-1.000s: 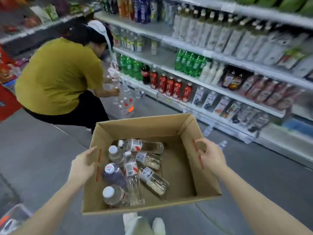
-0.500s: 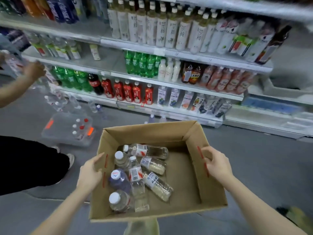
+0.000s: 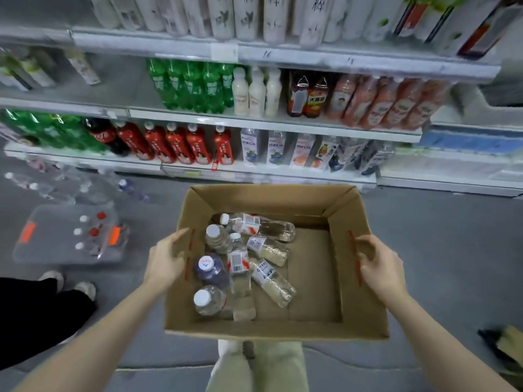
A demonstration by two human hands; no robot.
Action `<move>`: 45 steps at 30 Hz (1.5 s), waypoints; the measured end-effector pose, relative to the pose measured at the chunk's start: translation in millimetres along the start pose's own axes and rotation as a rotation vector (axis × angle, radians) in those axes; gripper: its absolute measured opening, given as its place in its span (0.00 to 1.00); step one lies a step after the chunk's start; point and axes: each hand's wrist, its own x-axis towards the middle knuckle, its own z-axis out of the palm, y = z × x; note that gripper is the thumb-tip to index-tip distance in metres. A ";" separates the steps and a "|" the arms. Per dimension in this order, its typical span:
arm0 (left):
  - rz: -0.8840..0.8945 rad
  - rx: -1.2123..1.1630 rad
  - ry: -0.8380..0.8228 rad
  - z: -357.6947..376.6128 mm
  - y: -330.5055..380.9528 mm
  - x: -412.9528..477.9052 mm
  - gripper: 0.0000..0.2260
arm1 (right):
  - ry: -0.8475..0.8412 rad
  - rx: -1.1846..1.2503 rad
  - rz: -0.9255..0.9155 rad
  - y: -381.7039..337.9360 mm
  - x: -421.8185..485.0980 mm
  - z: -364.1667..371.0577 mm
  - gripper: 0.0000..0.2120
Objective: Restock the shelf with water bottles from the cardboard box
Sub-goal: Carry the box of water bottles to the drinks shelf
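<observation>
2 hands hold the cardboard box [image 3: 311,267] by its sides: left hand [image 3: 165,261] pressed flat on the left wall, right hand [image 3: 382,267] gripping the right wall with fingers curled over the edge. About 7 water bottles [image 3: 240,264] lie jumbled in the box's left half; right half bare. Box is in front of the shelf [image 3: 254,120], stocked with green, red and white drink bottles. Clear plastic bin [image 3: 51,241] with bottles sits on the floor at left, loose bottles [image 3: 85,185] behind it.
</observation>
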 end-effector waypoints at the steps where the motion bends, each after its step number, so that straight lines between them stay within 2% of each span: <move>1: -0.011 0.001 0.004 14.8 0.0 10.1 0.26 | -0.005 0.001 0.004 5.7 15.4 9.6 0.16; 7: 0.013 0.023 -0.009 106.5 -19.4 86.8 0.28 | 0.002 -0.041 -0.017 43.2 109.3 84.5 0.14; 11: -0.017 0.037 -0.047 164.8 -40.8 133.6 0.27 | -0.027 -0.048 0.045 73.2 157.8 139.9 0.15; 24: -0.002 0.069 -0.078 316.0 -140.8 194.9 0.26 | 0.050 0.022 0.049 164.9 222.9 298.3 0.15; 28: 0.009 0.027 -0.070 347.4 -161.6 209.8 0.25 | 0.057 0.064 0.089 183.5 237.5 337.9 0.16; 34: 0.011 0.015 -0.063 381.3 -182.1 237.0 0.25 | 0.119 0.081 0.012 198.6 261.6 376.1 0.17; 45: 0.085 0.081 -0.043 395.6 -191.3 248.7 0.24 | 0.154 -0.016 0.003 194.7 275.7 383.4 0.17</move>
